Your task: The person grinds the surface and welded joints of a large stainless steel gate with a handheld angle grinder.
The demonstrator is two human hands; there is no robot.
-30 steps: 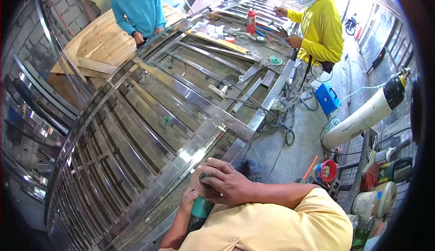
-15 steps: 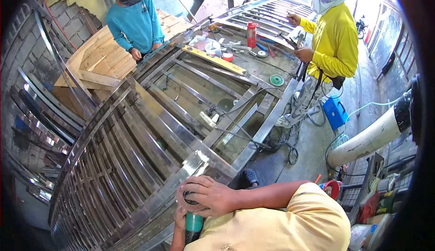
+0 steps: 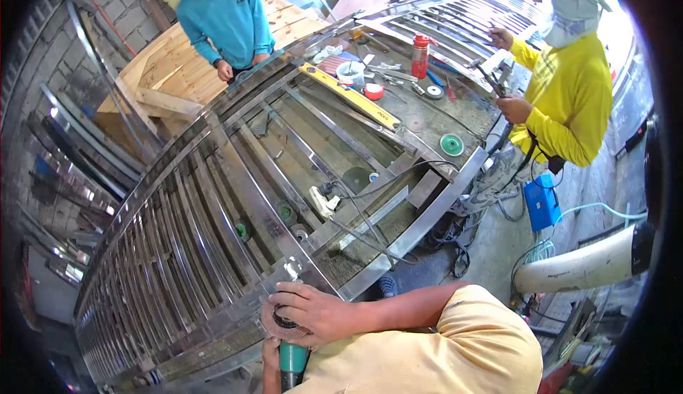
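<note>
At the bottom centre, a green-bodied angle grinder (image 3: 292,360) points up toward the metal frame, with a brownish round disc (image 3: 284,328) at its head. My right hand (image 3: 313,313) reaches in from the right, its fingers curled over the disc and head. Lower down, my left hand (image 3: 271,355) is closed against the grinder's side, most of it hidden. Just beyond my hands lies the near edge of the shiny metal frame (image 3: 288,272), made of many parallel bars.
A person in teal (image 3: 226,20) stands across the frame, and another in yellow (image 3: 569,95) holds tools at right. On the work surface are a yellow level (image 3: 348,97), a red bottle (image 3: 420,56), a green disc (image 3: 451,144) and a white power strip (image 3: 324,202). A blue box (image 3: 542,202) stands at right.
My view has shifted, so the frame and both people appear farther right. The grinder and both my hands sit slightly lower and left, with my grip much the same.
</note>
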